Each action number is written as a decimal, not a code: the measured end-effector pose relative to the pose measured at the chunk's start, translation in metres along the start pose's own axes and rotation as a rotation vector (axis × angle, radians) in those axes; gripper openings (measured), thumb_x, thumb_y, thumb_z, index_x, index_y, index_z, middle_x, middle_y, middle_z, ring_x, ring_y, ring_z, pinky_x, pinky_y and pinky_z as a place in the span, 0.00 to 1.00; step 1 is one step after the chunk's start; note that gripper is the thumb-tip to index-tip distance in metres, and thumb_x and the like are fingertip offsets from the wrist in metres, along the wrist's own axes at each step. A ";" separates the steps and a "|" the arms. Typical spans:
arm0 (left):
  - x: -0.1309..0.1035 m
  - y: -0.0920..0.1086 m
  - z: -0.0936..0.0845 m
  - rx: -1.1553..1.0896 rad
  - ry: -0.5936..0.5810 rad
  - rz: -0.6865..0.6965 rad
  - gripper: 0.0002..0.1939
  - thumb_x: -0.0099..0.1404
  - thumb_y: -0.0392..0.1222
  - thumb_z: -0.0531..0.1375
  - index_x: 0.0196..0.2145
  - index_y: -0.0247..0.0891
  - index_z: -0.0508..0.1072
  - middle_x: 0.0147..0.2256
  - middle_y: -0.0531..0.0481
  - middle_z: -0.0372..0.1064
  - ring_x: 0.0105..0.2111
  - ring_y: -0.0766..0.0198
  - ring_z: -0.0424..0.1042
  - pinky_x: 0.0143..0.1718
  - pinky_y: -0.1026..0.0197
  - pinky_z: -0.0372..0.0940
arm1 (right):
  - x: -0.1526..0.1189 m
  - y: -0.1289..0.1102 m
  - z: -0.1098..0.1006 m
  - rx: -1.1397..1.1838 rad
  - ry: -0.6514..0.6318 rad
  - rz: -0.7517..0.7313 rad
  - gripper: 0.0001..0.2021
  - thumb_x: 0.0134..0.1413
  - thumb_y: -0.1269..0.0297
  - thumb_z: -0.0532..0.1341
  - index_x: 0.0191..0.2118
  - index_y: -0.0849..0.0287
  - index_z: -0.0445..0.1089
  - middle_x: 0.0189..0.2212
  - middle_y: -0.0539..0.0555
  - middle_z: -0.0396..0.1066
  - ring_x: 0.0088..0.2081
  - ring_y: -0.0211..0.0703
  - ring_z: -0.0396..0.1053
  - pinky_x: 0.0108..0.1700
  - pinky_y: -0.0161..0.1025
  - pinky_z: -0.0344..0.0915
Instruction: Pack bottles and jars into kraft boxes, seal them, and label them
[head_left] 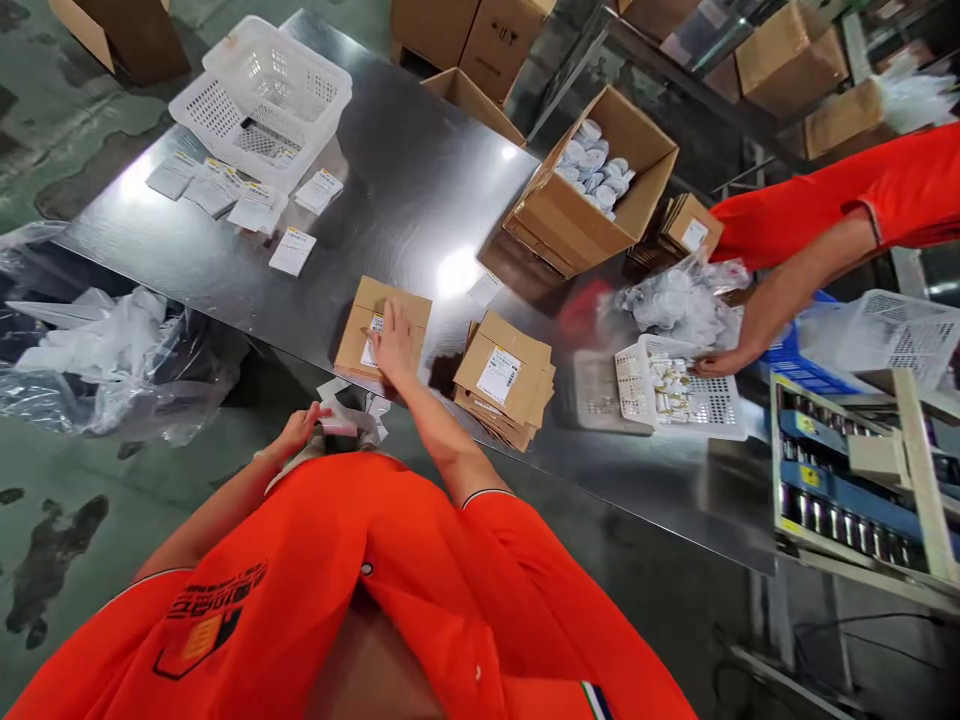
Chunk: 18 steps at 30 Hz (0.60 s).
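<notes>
My right hand lies flat with its fingers stretched out on the top of a small stack of flat brown cardboard boxes. Part of a white label shows beside its fingers. Down by the table's front edge, my left hand is closed with its fingertips at a strip of white paper; the grip itself is small and partly unclear. To the right of my right hand stands a second, untidier stack of folded boxes, topped by a printed label.
On the metal table are white baskets, label stacks and a carton of white round pieces. A co-worker's hand reaches into a basket of small parts. A plastic-lined bin stands left.
</notes>
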<state>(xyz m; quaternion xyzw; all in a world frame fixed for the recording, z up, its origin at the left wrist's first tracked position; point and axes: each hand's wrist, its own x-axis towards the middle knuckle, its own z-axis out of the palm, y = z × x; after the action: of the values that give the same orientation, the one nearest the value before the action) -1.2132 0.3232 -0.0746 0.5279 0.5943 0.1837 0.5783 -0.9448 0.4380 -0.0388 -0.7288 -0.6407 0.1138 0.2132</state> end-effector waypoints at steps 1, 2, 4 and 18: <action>0.004 0.006 -0.005 0.031 0.032 0.019 0.30 0.66 0.67 0.62 0.34 0.34 0.86 0.30 0.41 0.81 0.39 0.48 0.78 0.41 0.55 0.70 | -0.006 -0.003 0.002 -0.017 -0.068 -0.059 0.34 0.75 0.60 0.59 0.80 0.62 0.58 0.81 0.69 0.53 0.81 0.61 0.48 0.80 0.62 0.50; 0.009 0.014 -0.008 0.067 0.058 0.047 0.27 0.67 0.63 0.62 0.35 0.34 0.87 0.31 0.42 0.81 0.39 0.49 0.78 0.42 0.56 0.70 | -0.011 -0.003 0.002 -0.038 -0.119 -0.071 0.33 0.76 0.60 0.57 0.80 0.63 0.58 0.81 0.68 0.53 0.82 0.61 0.48 0.81 0.61 0.49; 0.023 0.036 -0.010 0.137 0.092 0.120 0.20 0.66 0.55 0.64 0.40 0.34 0.87 0.32 0.46 0.82 0.38 0.51 0.78 0.43 0.57 0.70 | -0.018 0.007 -0.003 -0.083 -0.128 0.048 0.32 0.77 0.63 0.53 0.80 0.65 0.58 0.82 0.68 0.51 0.82 0.61 0.48 0.81 0.62 0.48; 0.052 0.099 0.012 0.036 0.030 0.240 0.21 0.57 0.45 0.74 0.48 0.40 0.86 0.48 0.40 0.84 0.54 0.43 0.80 0.56 0.53 0.72 | -0.041 0.072 -0.059 0.396 0.325 0.558 0.18 0.71 0.59 0.59 0.61 0.55 0.69 0.50 0.64 0.80 0.52 0.60 0.78 0.57 0.58 0.76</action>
<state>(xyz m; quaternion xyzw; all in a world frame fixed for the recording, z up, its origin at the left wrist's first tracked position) -1.1497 0.3995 -0.0211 0.6026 0.5385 0.2488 0.5339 -0.8616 0.3814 -0.0243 -0.8285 -0.3409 0.1721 0.4095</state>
